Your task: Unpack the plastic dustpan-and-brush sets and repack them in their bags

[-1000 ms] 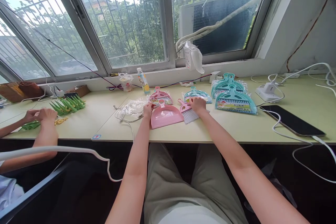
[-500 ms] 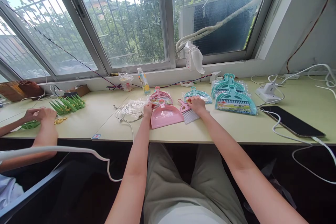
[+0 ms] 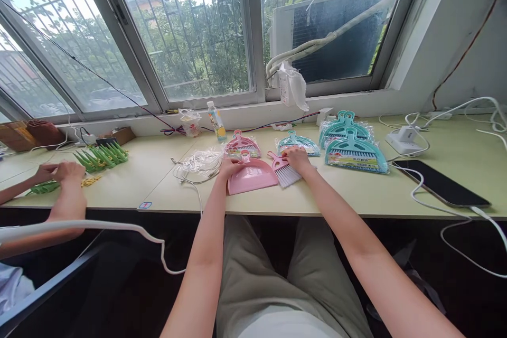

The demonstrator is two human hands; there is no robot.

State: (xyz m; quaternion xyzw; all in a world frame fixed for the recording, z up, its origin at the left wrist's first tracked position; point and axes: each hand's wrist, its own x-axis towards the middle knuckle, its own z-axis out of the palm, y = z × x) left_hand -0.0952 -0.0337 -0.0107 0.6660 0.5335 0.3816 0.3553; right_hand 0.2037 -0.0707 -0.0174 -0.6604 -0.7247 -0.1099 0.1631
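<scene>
A pink dustpan [image 3: 253, 178] lies on the table in front of me, its handle pointing toward the window. My left hand [image 3: 229, 168] grips its left upper edge, fingers reaching over the rim. Just right of the pan is a small pink hand brush [image 3: 284, 171] with pale bristles, slanted and touching or nearly touching the pan. My right hand [image 3: 298, 158] is closed on the brush's upper right side; the fingertips are partly hidden. Behind the pan sits a wrapped pink dustpan set [image 3: 243, 145], and behind my right hand a wrapped teal set [image 3: 298, 142].
Several wrapped teal sets [image 3: 354, 150] stand at right, near a black phone [image 3: 441, 182] and white charger [image 3: 404, 140] with cables. Clear plastic bags [image 3: 204, 162] and a bottle [image 3: 216, 122] are left of centre. A co-worker's hands [image 3: 65, 174] work beside green plastic pieces [image 3: 102, 157] at far left.
My left hand has shifted slightly right, its fingers now farther over the dustpan's edge. My right hand stays on the brush with hardly any movement.
</scene>
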